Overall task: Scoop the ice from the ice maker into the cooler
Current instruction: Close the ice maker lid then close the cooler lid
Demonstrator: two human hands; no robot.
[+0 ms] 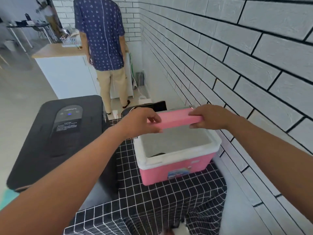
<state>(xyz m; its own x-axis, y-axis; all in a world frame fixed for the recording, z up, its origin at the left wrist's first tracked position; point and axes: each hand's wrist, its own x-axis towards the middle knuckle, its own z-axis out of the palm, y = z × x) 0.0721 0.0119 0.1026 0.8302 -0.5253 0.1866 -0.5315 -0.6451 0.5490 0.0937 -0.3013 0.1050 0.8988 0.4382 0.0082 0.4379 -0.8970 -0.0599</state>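
My forearms fill the bottom of the view, reaching out over the black cloth [162, 200] with its white grid that covers the desk. Both hands are up on the pink lid [176, 119], one at each end. My left hand [142, 121] pinches the left end, thumb under and fingers curled over the top edge. My right hand [210, 117] grips the right end the same way, fingers wrapped over the top, thumb beneath. The lid stands tilted up, lifted above the back of the cooler [176, 165].

The cooler sits on the cloth just beside the white brick wall [237, 65], pink body, white rim, mouth open to me. Inside I see a pale grey bottom and a small dark shape at the near edge; I can't tell what it is. A sticker shows on the front.

To the left, just beside the desk, stands the black ice maker [55, 141], lid down, a small blue light glowing on its panel.

Further back a person [103, 48] in a patterned blue shirt and tan trousers stands facing away at a white counter [64, 73] with a wooden top.
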